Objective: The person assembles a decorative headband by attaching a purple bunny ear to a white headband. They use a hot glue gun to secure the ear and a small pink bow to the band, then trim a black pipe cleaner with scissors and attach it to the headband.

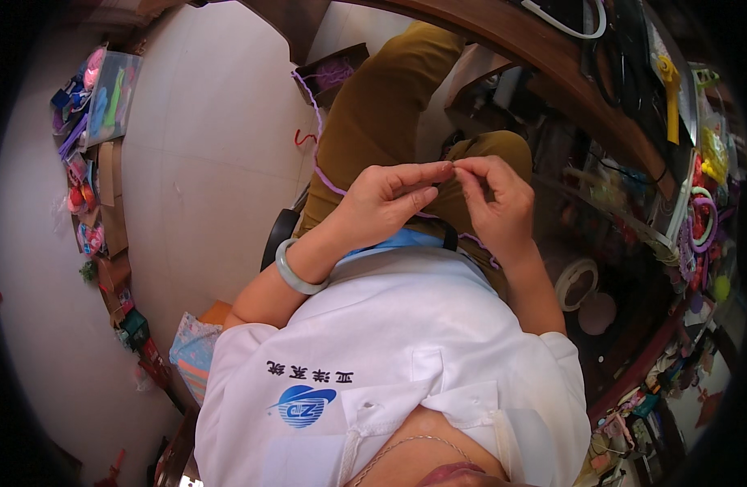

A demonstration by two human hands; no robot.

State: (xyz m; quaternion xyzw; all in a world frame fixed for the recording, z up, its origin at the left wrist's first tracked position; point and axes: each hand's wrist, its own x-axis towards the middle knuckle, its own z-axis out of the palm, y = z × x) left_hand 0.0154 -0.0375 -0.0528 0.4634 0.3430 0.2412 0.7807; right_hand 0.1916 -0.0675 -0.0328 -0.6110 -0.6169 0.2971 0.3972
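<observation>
My left hand (391, 198), with a pale bangle (291, 271) at the wrist, is held above my lap. Its index finger and thumb are apart, and its other fingers are mostly hidden. The thumb and index finger of my right hand (498, 198) meet at the tip of my left index finger. Whether something tiny sits between them is too small to tell. Purple yarn (327, 181) runs over my left thigh, passes behind my left hand and shows again on my lap near my right wrist. Its other end leads to a bundle of purple yarn (335, 72) inside a dark box (361, 56) on the floor.
A wooden table edge (501, 33) curves past at upper right, with a yellow tool (670, 100) on top. Below it stands a round white-rimmed object (575, 285). A red strand (303, 139) lies on the floor. Cardboard boxes (110, 201) and a clear bin (113, 97) line the left.
</observation>
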